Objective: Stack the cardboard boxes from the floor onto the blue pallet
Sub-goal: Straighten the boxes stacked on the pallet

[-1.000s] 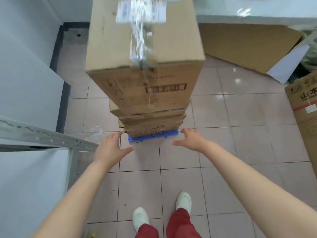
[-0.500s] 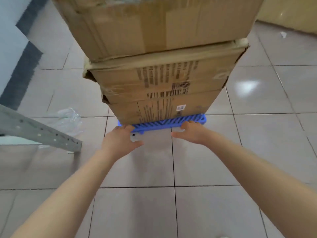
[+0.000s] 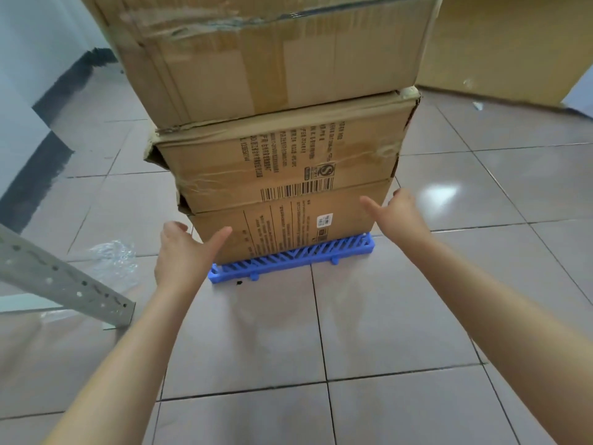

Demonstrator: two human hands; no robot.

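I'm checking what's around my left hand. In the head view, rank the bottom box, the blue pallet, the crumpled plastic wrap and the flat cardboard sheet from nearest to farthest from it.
From the left hand:
1. Bottom box, right at the fingers.
2. Blue pallet, just below and right.
3. Crumpled plastic wrap, on the floor to the left.
4. Flat cardboard sheet, far back right.

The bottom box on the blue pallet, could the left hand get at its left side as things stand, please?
Probably yes: the left hand is open right at the bottom box's left corner, with only bare floor beside it.
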